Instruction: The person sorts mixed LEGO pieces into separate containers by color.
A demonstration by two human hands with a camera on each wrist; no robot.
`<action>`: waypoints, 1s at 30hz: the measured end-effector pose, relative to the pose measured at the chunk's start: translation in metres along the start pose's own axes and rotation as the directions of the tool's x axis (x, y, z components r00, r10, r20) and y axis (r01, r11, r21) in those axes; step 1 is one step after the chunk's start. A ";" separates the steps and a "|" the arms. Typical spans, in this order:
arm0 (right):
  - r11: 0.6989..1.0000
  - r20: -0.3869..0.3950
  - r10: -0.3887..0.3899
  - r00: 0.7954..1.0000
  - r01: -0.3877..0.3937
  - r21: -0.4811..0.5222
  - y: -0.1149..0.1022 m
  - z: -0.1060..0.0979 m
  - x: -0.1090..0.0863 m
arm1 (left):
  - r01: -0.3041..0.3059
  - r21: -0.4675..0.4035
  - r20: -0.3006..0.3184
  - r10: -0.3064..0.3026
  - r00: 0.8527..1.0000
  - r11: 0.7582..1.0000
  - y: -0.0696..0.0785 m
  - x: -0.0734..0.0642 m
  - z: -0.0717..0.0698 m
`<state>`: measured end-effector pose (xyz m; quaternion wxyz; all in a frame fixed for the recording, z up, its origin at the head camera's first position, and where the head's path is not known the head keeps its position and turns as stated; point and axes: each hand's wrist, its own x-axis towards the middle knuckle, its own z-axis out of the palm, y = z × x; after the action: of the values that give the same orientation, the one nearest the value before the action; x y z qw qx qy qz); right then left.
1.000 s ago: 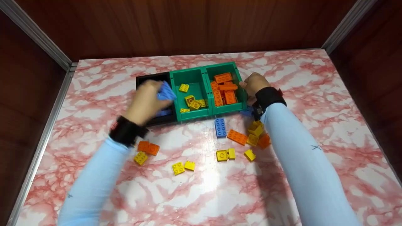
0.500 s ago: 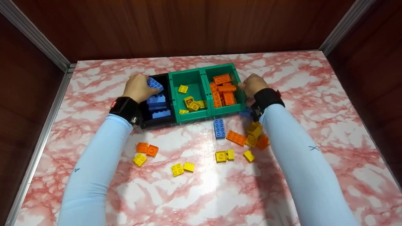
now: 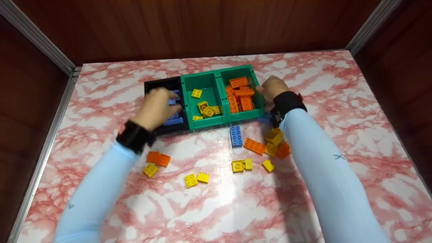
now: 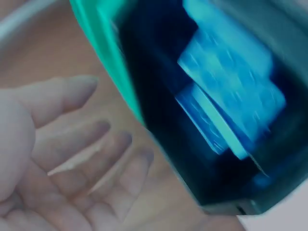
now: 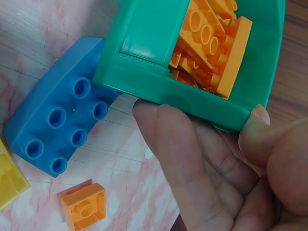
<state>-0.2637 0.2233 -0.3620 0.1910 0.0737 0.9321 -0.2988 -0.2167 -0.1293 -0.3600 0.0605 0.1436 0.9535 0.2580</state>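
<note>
My left hand (image 3: pixel 157 107) hovers over the black bin (image 3: pixel 153 82), blurred in the head view. In the left wrist view its fingers are spread with nothing between them. Blue bricks (image 4: pixel 231 77) lie inside that bin. My right hand (image 3: pixel 274 89) grips the outer edge of the right green bin (image 5: pixel 159 89), thumb at the rim and fingers curled under the wall. Orange bricks (image 3: pixel 245 103) fill much of that bin. Yellow bricks (image 3: pixel 208 111) sit in the middle green bin (image 3: pixel 202 79), joined between the other two.
In front of the bins lie a blue brick (image 3: pixel 236 136), an orange brick (image 3: pixel 254 146) and several yellow bricks (image 3: pixel 238 166). Another blue brick (image 5: pixel 62 106) rests by the right bin's corner. Orange bricks (image 3: pixel 163 160) lie at left. A wood panel (image 3: pixel 216 30) stands behind.
My left hand carried a blue brick into the black bin and let it go; the hand has since drawn back toward me, without the brick. My right hand has stayed on the bin edge.
</note>
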 end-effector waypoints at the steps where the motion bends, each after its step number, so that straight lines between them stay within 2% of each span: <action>1: 1.000 -0.002 0.000 1.000 0.000 0.004 0.000 0.000 0.000 | -0.047 -0.006 0.021 0.047 0.999 0.999 0.006 -0.009 0.005; 4: 1.000 -0.004 0.003 1.000 -0.003 -0.001 -0.001 0.000 0.000 | -0.177 -0.015 0.109 0.177 0.978 0.984 0.023 -0.034 0.025; 7: 1.000 -0.002 0.010 1.000 -0.010 -0.008 -0.001 0.001 0.001 | -0.237 -0.039 0.246 0.239 0.939 0.971 0.033 -0.055 0.049; 8: 1.000 0.000 0.012 1.000 -0.012 -0.008 -0.001 0.001 0.001 | -0.264 -0.036 0.283 0.264 0.922 0.964 0.035 -0.062 0.057; 10: 1.000 0.002 0.013 1.000 -0.013 -0.007 0.000 0.002 0.000 | -0.336 -0.043 0.348 0.329 0.878 0.941 0.038 -0.073 0.072; 13: 1.000 0.013 0.015 1.000 -0.015 -0.001 -0.001 0.001 -0.001 | -0.453 -0.041 0.397 0.431 0.810 0.890 0.041 -0.087 0.089; 15: 1.000 0.018 0.022 1.000 -0.022 0.002 -0.001 0.000 -0.001 | -0.504 -0.029 0.411 0.470 0.781 0.863 0.041 -0.093 0.098; 17: 1.000 0.020 0.028 0.999 -0.028 -0.001 -0.002 -0.001 -0.001 | -0.518 -0.023 0.428 0.477 0.768 0.855 0.040 -0.097 0.105; 19: 0.999 0.021 0.032 0.999 -0.032 -0.005 -0.002 -0.001 -0.001 | -0.522 -0.020 0.435 0.478 0.763 0.853 0.039 -0.100 0.110; 24: 1.000 0.041 0.025 0.999 -0.025 -0.013 -0.001 -0.002 0.003 | -0.532 -0.006 0.418 0.486 0.768 0.847 0.035 -0.103 0.116; 30: 0.999 0.051 0.043 0.998 -0.043 -0.008 -0.002 -0.002 0.006 | -0.529 -0.003 0.408 0.484 0.774 0.848 0.034 -0.104 0.117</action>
<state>-0.2704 0.2233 -0.3619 0.2214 0.0855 0.9261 -0.2931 -0.0872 -0.0779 -0.4389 0.1710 0.4472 0.8600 0.1767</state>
